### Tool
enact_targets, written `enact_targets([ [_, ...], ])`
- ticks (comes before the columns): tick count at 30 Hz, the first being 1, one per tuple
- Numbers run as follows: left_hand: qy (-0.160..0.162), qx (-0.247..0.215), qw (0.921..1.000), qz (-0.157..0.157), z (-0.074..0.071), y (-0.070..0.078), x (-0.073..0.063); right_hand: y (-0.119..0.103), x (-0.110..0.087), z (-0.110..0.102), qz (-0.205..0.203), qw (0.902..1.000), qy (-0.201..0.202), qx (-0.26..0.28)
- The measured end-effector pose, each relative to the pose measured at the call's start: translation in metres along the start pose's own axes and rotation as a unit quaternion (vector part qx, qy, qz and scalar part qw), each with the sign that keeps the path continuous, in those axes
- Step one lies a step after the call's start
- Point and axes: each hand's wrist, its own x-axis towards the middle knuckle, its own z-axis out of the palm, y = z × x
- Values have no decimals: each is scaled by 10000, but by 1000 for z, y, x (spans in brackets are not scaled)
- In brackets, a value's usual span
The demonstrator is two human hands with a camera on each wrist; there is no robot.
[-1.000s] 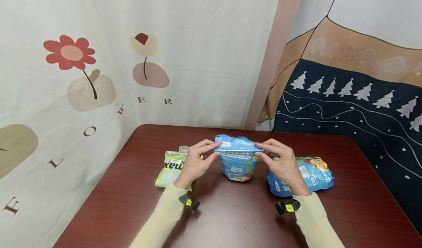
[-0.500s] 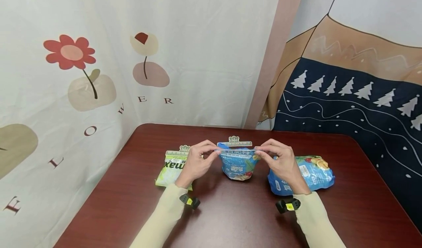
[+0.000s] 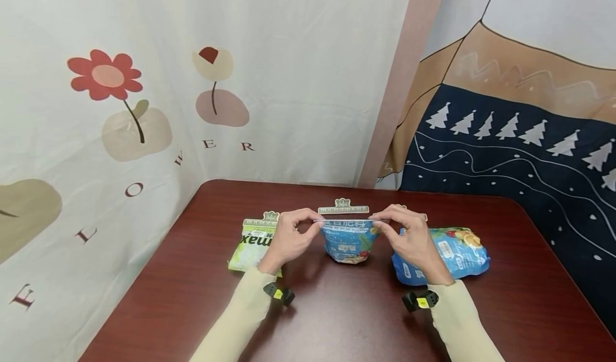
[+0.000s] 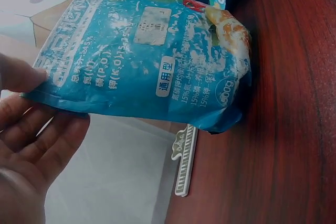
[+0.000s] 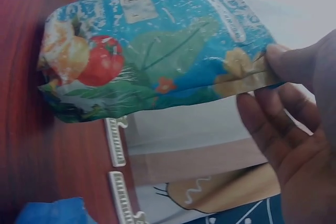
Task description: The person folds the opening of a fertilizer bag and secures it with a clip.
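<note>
"FLOWER" is lettered on the white curtain [image 3: 308, 84] beyond the bench [image 3: 337, 322]. The blue bag [image 3: 346, 245], printed "通用型" and "500g", is held between the left hand [image 3: 292, 239] and right hand [image 3: 408, 231], its top corners pinched by both. "max" is read on the green bag [image 3: 251, 249] beside the left hand; beyond both, a clip [image 3: 344, 210] is seen.

The middle bag [image 4: 142, 61] reads "通用型" in a white box, "500g" in a ring, "45%", "(N)", and lines with "15%". "max" stands in dark letters on the green bag [image 3: 247, 257]. The curtain [image 3: 298, 73] spells F, L, O, W, E, R. The right bag's [image 3: 463, 255] print is too small to read.
</note>
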Motion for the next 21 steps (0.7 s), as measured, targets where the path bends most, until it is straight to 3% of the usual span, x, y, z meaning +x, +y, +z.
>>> enact_targets([
  [5,-213,-14,9997,96,1,9,2,-9,3,-2,95,9993,-189,-310],
  [15,-285,286,9987,302,13,25,10,-22,18,11,-460,9961,-481,-583],
  [21,-552,560,9955,526,21,33,17,-26,22,13,-441,9950,-657,-609],
])
